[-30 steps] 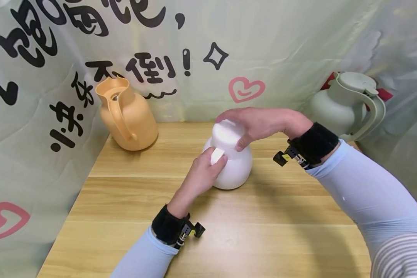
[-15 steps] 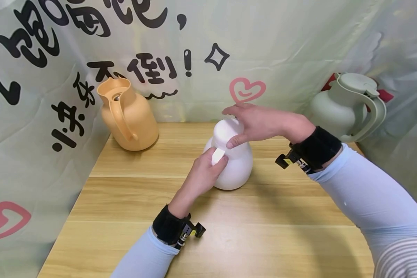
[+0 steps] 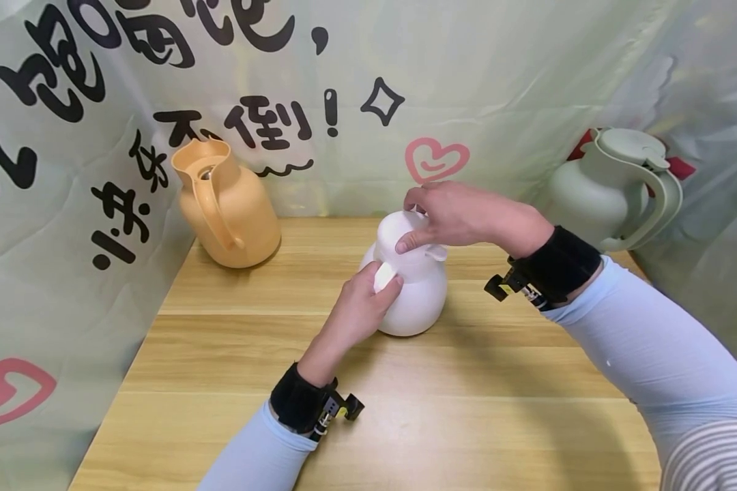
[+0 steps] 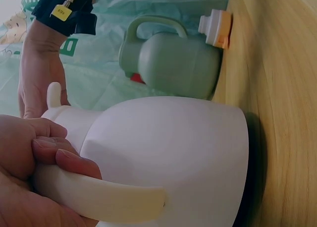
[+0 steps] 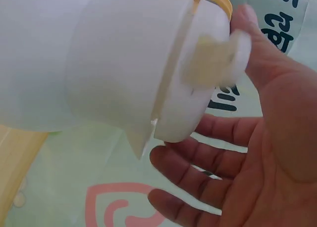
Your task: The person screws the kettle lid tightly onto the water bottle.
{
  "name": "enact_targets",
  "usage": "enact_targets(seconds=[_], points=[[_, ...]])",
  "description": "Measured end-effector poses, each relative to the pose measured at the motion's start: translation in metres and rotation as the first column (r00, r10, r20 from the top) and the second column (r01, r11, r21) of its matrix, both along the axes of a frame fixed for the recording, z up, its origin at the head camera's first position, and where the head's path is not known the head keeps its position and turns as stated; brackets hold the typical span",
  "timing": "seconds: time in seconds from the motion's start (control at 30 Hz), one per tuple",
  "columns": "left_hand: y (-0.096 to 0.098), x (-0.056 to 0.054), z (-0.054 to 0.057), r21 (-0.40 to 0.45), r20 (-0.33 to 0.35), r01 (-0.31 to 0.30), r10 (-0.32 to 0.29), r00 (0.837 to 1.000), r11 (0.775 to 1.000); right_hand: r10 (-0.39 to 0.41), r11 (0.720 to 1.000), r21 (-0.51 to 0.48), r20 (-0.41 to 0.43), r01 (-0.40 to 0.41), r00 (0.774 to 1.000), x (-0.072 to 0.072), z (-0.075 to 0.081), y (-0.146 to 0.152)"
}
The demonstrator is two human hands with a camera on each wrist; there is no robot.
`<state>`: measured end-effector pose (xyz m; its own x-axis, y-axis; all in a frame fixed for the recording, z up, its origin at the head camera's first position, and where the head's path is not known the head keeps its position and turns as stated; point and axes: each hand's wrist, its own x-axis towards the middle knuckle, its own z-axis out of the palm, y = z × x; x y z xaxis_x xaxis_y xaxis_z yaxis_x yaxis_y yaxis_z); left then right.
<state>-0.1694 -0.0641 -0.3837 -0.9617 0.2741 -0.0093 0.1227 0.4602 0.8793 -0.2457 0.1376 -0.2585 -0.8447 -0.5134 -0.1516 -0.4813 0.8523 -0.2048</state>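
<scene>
A white thermos jug (image 3: 413,300) stands upright on the wooden table in the head view. My left hand (image 3: 357,303) grips its handle (image 4: 119,197), fingers wrapped round the upper part. On top sits the round white lid (image 3: 399,230), and my right hand (image 3: 460,215) holds it, thumb over the near edge and fingers curled at the far side. A small tab (image 3: 437,253) sticks out from the lid to the right, below the right hand. In the right wrist view, the fingertips (image 5: 161,156) are right at the lid's edge.
An orange jug (image 3: 236,211) stands at the back left, its top showing no lid. At the back right is a green jug (image 3: 596,184) with its lid on. A small white-and-orange part (image 4: 216,28) lies beside the green jug. A printed cloth (image 3: 516,82) hangs behind the table.
The right hand has shifted slightly right on the lid, its fingers curling more and the thumb moving onto the near edge. The lid's tab now shows at the right. The left hand keeps its grip.
</scene>
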Motion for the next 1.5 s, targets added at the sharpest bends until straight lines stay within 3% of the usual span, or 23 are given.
enact_targets(seconds=[0.13, 0.37, 0.8, 1.0, 1.13, 1.23, 1.37, 1.5], points=[[0.0, 0.0, 0.0, -0.006, -0.003, 0.002, -0.002, 1.0, 1.0, -0.001, 1.0, -0.003, -0.005, 0.001, 1.0, 0.002, 0.002, -0.001], [0.0, 0.0, -0.001, 0.008, -0.014, 0.0, 0.0, 1.0, 1.0, 0.118, 0.99, -0.084, 0.08, -0.111, 0.99, 0.007, 0.002, -0.005], [0.0, 0.0, -0.003, 0.008, -0.02, -0.002, 0.002, 1.0, 1.0, -0.042, 0.999, 0.013, -0.008, 0.042, 0.999, 0.001, -0.003, -0.005], [0.0, 0.0, -0.002, 0.014, -0.016, -0.004, 0.004, 1.0, 1.0, 0.058, 0.996, -0.079, 0.096, -0.051, 0.994, 0.003, 0.005, 0.002], [-0.001, 0.0, -0.003, 0.015, -0.012, -0.007, 0.007, 1.0, 1.0, 0.136, 0.984, -0.141, 0.211, -0.108, 0.968, 0.006, 0.007, 0.006], [-0.001, -0.001, -0.004, 0.013, -0.013, -0.008, 0.008, 1.0, 1.0, 0.159, 0.977, -0.176, 0.25, -0.116, 0.955, 0.006, 0.004, 0.006], [-0.001, 0.0, -0.003, 0.015, -0.008, -0.001, 0.001, 1.0, 1.0, 0.136, 0.983, -0.144, 0.169, -0.113, 0.976, 0.005, -0.001, 0.004], [0.0, 0.0, -0.002, 0.006, -0.01, 0.003, -0.002, 1.0, 1.0, 0.05, 0.996, -0.076, 0.072, -0.045, 0.996, 0.005, -0.005, 0.001]])
